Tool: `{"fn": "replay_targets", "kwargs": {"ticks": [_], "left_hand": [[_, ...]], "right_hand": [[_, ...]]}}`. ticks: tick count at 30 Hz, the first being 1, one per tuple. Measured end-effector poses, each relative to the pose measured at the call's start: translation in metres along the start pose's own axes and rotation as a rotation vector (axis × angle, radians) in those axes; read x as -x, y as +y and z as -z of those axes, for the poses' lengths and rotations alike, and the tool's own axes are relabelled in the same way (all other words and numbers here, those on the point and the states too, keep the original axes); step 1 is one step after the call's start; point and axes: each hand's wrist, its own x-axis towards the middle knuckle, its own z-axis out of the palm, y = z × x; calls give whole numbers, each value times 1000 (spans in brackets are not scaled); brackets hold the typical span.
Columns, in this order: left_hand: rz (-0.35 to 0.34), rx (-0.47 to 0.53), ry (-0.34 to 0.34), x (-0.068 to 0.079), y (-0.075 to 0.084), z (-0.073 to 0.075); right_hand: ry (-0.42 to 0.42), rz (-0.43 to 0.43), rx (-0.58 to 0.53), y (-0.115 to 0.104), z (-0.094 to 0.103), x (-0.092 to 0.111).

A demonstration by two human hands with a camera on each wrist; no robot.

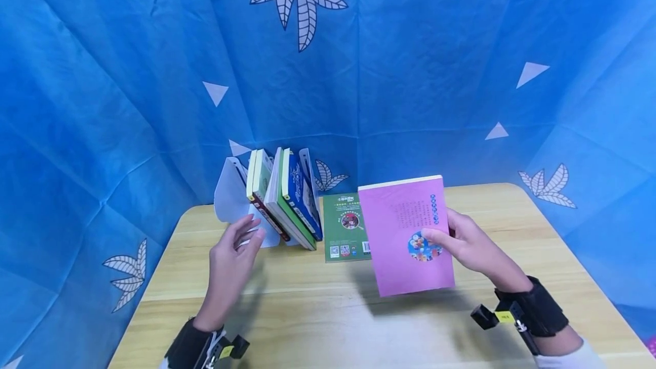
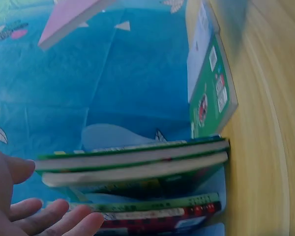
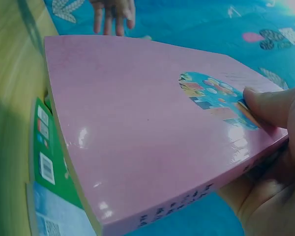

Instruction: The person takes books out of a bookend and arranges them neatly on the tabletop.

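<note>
My right hand [image 1: 468, 242] grips a pink book [image 1: 405, 278] by its right edge, thumb on the cover beside a round blue picture. The book is held tilted above the table, its spine toward the hand in the right wrist view. My left hand [image 1: 233, 258] holds nothing, its fingers loosely bent, just in front of a white bookend [image 1: 229, 191]. Several books lean between the bookend's sides, among them a blue book [image 1: 303, 192] and a dark red-spined book [image 2: 162, 216]. Whether the left fingertips touch the bookend, I cannot tell.
A green book [image 1: 338, 232] lies flat on the wooden table [image 1: 307, 312], partly hidden behind the pink one. A light-blue book [image 3: 59, 211] lies beside it in the right wrist view. Behind the table hangs a blue patterned cloth [image 1: 410, 73].
</note>
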Motion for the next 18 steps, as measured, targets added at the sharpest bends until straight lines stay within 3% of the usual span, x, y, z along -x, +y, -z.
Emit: {"fn": "replay_targets", "kwargs": {"ticks": [10, 18], "left_hand": [[54, 5, 32, -24, -10, -8], [70, -46, 83, -31, -12, -12]], "right_hand": [[103, -58, 73, 11, 24, 5], [130, -113, 84, 21, 42, 7]]}}
